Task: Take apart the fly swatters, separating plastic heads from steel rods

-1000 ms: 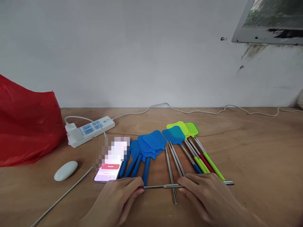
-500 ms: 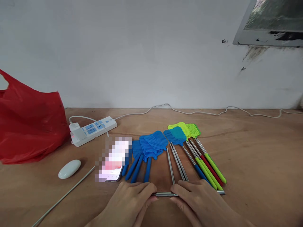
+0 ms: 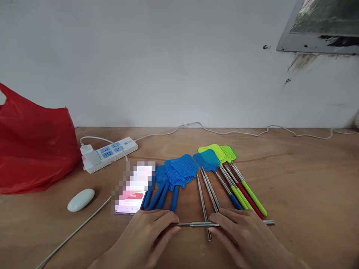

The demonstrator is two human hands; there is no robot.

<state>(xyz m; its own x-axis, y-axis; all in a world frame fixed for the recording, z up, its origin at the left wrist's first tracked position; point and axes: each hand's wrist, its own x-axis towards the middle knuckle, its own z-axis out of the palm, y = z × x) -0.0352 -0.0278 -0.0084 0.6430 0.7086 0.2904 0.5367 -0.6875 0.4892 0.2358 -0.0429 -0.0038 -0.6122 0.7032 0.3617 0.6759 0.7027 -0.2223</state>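
A thin silver telescopic metal rod [image 3: 198,224] lies level across the front of the table, held in both hands. My left hand [image 3: 150,235] pinches its left part between thumb and fingers. My right hand [image 3: 244,233] grips it farther right, and the rod's end pokes out beyond that hand. Between the hands a stepped joint in the rod shows. Just behind lie loose metal rods [image 3: 202,198], blue handles [image 3: 159,198] and blue fly swatter heads [image 3: 183,166]. Assembled fly swatters with green, red and blue grips [image 3: 254,198] lie behind my right hand.
On the left are a phone [image 3: 133,194] with a blurred screen, a white oval object [image 3: 81,200], a white power strip [image 3: 112,154] and a red plastic bag [image 3: 36,149]. A white cable [image 3: 238,133] runs along the wall. Another cable [image 3: 75,229] crosses the table at front left.
My hands have moved apart, the left one leftward and the right one rightward. More of the rod shows between them, and its right end sticks out farther right.
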